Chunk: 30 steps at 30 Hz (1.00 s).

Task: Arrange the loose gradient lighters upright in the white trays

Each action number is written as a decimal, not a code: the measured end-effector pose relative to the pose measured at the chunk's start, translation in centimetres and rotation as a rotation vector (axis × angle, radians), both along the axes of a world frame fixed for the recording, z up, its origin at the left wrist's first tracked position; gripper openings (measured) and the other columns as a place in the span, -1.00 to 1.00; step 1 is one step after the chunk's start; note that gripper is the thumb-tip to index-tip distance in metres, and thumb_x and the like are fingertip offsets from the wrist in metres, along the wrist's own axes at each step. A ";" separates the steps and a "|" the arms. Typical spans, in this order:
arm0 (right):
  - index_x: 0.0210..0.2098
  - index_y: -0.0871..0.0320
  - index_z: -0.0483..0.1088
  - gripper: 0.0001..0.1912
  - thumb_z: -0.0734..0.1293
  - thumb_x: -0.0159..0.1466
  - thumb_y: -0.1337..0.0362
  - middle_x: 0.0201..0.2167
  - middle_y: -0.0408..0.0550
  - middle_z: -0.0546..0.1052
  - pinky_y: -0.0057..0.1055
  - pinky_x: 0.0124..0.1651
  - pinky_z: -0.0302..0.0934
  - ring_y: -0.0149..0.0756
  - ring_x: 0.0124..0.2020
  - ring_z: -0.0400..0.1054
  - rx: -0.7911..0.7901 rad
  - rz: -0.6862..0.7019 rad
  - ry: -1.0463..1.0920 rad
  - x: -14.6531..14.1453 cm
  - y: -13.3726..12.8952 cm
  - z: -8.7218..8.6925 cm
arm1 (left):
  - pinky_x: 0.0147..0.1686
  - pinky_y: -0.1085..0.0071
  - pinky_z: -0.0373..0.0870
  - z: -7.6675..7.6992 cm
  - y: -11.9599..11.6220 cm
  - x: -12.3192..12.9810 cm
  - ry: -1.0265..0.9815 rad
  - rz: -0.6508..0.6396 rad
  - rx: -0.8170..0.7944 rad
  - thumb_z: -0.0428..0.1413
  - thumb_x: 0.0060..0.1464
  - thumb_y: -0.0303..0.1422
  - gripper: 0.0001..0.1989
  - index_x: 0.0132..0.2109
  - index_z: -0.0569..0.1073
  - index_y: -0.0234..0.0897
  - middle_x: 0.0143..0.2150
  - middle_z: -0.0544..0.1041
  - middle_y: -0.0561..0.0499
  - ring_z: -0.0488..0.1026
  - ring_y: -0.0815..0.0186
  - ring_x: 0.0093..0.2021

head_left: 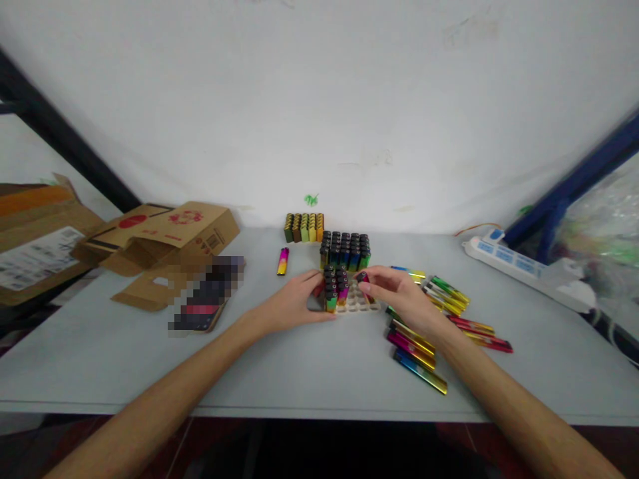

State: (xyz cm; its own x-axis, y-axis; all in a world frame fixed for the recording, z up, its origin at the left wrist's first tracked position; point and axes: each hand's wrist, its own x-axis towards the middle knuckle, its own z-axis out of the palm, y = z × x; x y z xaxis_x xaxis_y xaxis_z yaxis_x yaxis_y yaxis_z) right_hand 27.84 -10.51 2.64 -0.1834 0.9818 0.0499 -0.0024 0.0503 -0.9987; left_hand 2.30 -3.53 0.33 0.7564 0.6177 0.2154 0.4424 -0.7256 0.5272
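The loose lighters (420,372) have a glossy, metallic-looking finish with dark, plastic-looking heads (397,355); the pale tray (355,308) also resembles plastic. The tabletop (309,372) is smooth with a faint sheen, the wall (319,100) matt and lightly scuffed. The carton (192,221) is matt cardboard, the power strip (529,271) smooth plastic, and the wrapping (599,219) crinkled, shiny, translucent film.

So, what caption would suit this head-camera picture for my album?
Left hand at a tray of upright lighters, right hand holding another lighter there, loose lighters lying nearby.
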 end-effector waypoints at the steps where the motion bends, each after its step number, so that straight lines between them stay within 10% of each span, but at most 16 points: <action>1: -0.15 0.14 0.61 -0.66 0.57 0.20 0.05 -0.25 -0.08 0.64 -0.34 -0.11 0.35 -0.28 -0.26 0.47 0.007 0.001 0.000 0.0 0.0 0.0 | -0.18 0.32 0.40 -0.1 0.0 0.0 -0.002 -0.002 0.001 0.37 0.07 -0.06 -0.56 -0.20 0.36 -0.25 -0.18 0.45 -0.03 0.43 0.17 -0.19; 6: -0.10 0.15 0.66 -0.65 0.55 0.23 0.06 -0.17 0.03 0.71 -0.26 -0.10 0.45 -0.16 -0.21 0.58 0.071 0.068 -0.147 0.0 0.0 -0.8 | -0.18 0.31 0.41 -0.3 0.1 -0.1 -0.002 0.000 0.022 0.37 0.06 -0.04 -0.55 -0.22 0.36 -0.24 -0.20 0.44 -0.02 0.43 0.18 -0.20; 13: -0.12 0.08 0.67 -0.77 0.51 0.31 0.11 -0.14 0.05 0.70 -0.27 -0.10 0.51 -0.15 -0.17 0.60 0.562 -0.080 -0.427 -0.5 -0.2 -1.7 | -0.13 0.30 0.45 0.1 -0.2 0.0 -0.026 -0.013 0.003 0.39 0.07 -0.11 -0.57 -0.12 0.40 -0.26 -0.15 0.46 -0.04 0.46 0.15 -0.14; 30: -0.05 0.12 0.61 -0.69 0.39 0.41 0.04 -0.27 0.07 0.64 -0.22 -0.21 0.41 -0.14 -0.30 0.52 0.688 -0.022 -0.690 -1.1 -0.3 -1.7 | -0.10 0.26 0.46 0.0 0.0 -0.1 -0.023 -0.004 -0.014 0.37 0.07 -0.02 -0.53 -0.12 0.42 -0.26 -0.12 0.49 -0.08 0.47 0.12 -0.12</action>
